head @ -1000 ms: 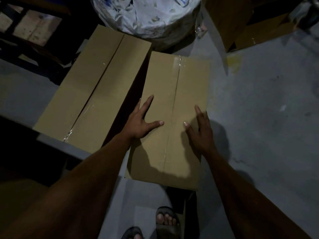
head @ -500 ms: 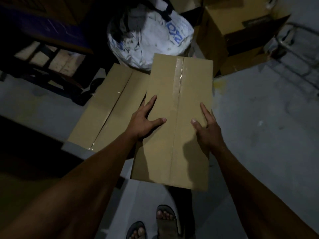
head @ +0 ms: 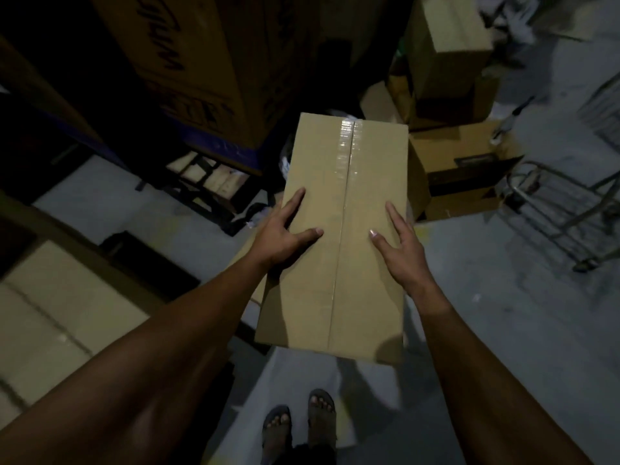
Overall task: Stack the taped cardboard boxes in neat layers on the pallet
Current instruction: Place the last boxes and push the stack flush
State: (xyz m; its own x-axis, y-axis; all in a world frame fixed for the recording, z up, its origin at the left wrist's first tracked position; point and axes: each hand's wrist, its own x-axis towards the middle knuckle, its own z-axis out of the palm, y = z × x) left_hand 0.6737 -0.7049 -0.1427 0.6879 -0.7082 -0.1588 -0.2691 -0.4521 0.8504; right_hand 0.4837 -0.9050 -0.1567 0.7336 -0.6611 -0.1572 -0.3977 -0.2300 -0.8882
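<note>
A long cardboard box [head: 345, 182] with clear tape down its top seam is held up off the floor in front of me. My left hand [head: 278, 236] grips its left edge, thumb on top and fingers over the side. My right hand [head: 401, 250] grips the right edge the same way. A sliver of another cardboard box [head: 257, 290] shows below the held one. Pale cardboard tops [head: 50, 313] lie low at the left. A dark slatted pallet [head: 208, 182] sits under a tall printed carton [head: 188, 62].
Stacked cartons [head: 446, 52] and an open box [head: 466, 172] stand behind on the right. A metal trolley frame [head: 570, 209] is at the far right on the grey concrete floor [head: 503, 313]. My sandalled feet [head: 298, 421] are below the box.
The box has risen off the floor in both hands. My view has tilted up, bringing the tall carton, stacked boxes and trolley frame into sight; the neighbouring box is now almost hidden.
</note>
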